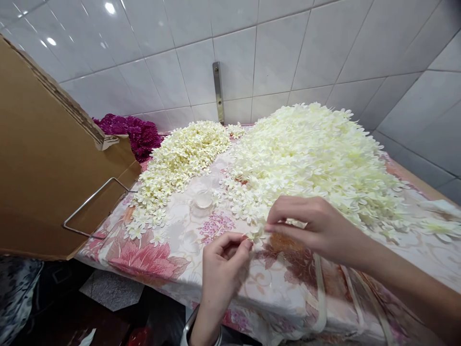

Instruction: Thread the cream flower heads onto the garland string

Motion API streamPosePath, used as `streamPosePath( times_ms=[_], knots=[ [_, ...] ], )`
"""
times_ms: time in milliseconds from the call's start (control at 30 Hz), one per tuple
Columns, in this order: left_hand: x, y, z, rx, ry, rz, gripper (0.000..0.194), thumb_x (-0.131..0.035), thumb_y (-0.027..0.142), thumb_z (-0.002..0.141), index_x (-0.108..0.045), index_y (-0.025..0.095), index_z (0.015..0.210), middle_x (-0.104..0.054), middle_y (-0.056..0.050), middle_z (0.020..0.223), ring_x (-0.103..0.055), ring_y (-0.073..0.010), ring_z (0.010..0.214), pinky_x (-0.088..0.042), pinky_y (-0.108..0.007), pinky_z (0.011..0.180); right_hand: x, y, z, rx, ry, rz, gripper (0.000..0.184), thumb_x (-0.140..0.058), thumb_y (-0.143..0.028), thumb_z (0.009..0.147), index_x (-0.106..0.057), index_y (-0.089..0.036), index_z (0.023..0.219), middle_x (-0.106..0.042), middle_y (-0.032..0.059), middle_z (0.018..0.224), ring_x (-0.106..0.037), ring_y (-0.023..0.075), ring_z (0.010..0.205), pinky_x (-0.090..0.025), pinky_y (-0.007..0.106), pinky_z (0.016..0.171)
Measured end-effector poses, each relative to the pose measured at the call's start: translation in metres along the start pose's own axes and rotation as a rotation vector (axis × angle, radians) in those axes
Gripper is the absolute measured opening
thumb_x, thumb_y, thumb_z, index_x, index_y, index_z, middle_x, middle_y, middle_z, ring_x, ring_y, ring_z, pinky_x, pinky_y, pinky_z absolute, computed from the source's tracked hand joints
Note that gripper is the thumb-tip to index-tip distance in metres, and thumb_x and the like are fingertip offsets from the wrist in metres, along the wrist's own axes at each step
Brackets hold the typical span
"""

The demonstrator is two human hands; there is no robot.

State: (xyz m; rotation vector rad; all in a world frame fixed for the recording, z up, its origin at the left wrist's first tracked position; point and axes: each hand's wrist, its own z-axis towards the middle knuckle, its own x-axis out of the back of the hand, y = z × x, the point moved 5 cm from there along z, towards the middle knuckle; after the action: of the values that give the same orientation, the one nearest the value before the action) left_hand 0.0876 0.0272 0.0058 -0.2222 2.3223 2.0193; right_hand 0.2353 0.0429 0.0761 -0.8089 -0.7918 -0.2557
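Before the large flower pile (313, 158), the left hand (226, 264) points up, thumb and forefinger pinched on a small pale flower (256, 234), its petals partly hidden; the right hand (313, 226) arches beside it, fingertips nearly closed, their hold unclear.

A table with a floral-patterned cloth (252, 283) carries a small heap of cream blossoms (187, 154) at far left, a larger pile of pale petals (309, 158) across the far right, and a bunch of purple flowers (135, 132) in the far left corner. A small clear round object (203, 198) lies between the two heaps.
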Motion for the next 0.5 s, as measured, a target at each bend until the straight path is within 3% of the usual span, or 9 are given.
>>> streamPosePath(
  times_ms=[200, 367, 500],
  knots=[
    [-0.002, -0.003, 0.003, 0.034, 0.016, -0.015, 0.011, -0.074, 0.023, 0.060, -0.068, 0.014, 0.060, -0.065, -0.001, 0.056, -0.057, -0.0109, 0.053, -0.045, -0.019, 0.051, 0.014, 0.007, -0.002, -0.047, 0.177, -0.322, 0.021, -0.049, -0.014, 0.087, -0.057, -0.018, 0.068, -0.062, 0.0049, 0.066, -0.055, 0.0161, 0.062, -0.042, 0.028, 0.055],
    [0.003, -0.003, 0.002, 0.041, 0.029, 0.020, 0.009, -0.075, 0.022, 0.060, -0.073, 0.014, 0.062, -0.070, -0.004, 0.062, -0.063, -0.0143, 0.061, -0.050, -0.022, 0.060, 0.040, 0.020, -0.006, -0.063, 0.427, -0.796, 0.022, -0.051, -0.016, 0.087, -0.056, -0.018, 0.066, -0.062, 0.0073, 0.063, -0.057, 0.0190, 0.060, -0.041, 0.030, 0.051],
    [0.006, -0.006, 0.006, 0.063, 0.071, -0.033, 0.015, -0.078, 0.026, 0.060, -0.075, 0.014, 0.069, -0.073, -0.005, 0.068, -0.066, -0.0149, 0.066, -0.051, -0.022, 0.065, 0.029, 0.016, -0.003, -0.040, 0.342, -0.924, 0.018, -0.046, -0.007, 0.087, -0.063, -0.012, 0.089, -0.068, 0.0132, 0.081, -0.060, 0.0244, 0.075, -0.046, 0.034, 0.060]
  ],
)
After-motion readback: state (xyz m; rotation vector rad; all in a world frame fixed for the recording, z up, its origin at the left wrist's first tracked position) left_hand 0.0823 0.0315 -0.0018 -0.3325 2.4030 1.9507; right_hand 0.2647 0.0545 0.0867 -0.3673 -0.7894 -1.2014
